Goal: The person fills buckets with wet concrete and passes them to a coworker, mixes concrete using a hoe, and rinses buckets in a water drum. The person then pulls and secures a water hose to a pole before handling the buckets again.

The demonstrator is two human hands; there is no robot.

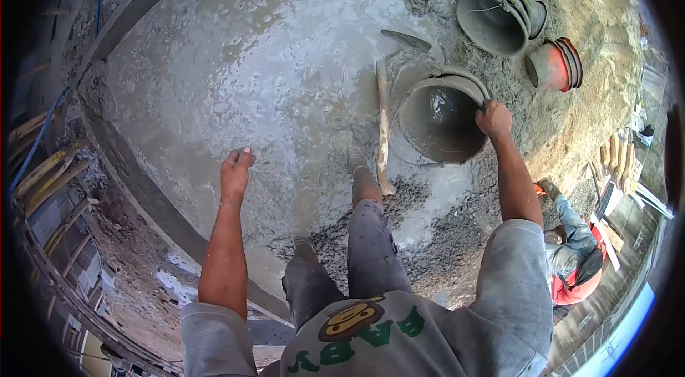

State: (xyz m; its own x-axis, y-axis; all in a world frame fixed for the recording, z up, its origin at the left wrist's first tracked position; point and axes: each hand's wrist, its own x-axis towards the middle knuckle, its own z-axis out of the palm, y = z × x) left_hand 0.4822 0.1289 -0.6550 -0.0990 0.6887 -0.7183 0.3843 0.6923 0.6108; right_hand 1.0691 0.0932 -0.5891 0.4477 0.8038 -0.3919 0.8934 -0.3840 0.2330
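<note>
Gripped a bucket [457,136] by its right edge with the right hand [494,120], just right of a hoe [383,113] lying in wet cement [285,56]. Held the left hand [237,171] empty, loosely curled, farther left. Saw stacked buckets [492,20] at far right.

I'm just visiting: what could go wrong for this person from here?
The bucket might tip, as only the right hand grips it, at one side, while the left hand is well away. A step could catch the wooden handle lying beside the right leg. The wet grey mix underfoot may be slippery, and could irritate skin, since both hands are bare.
</note>
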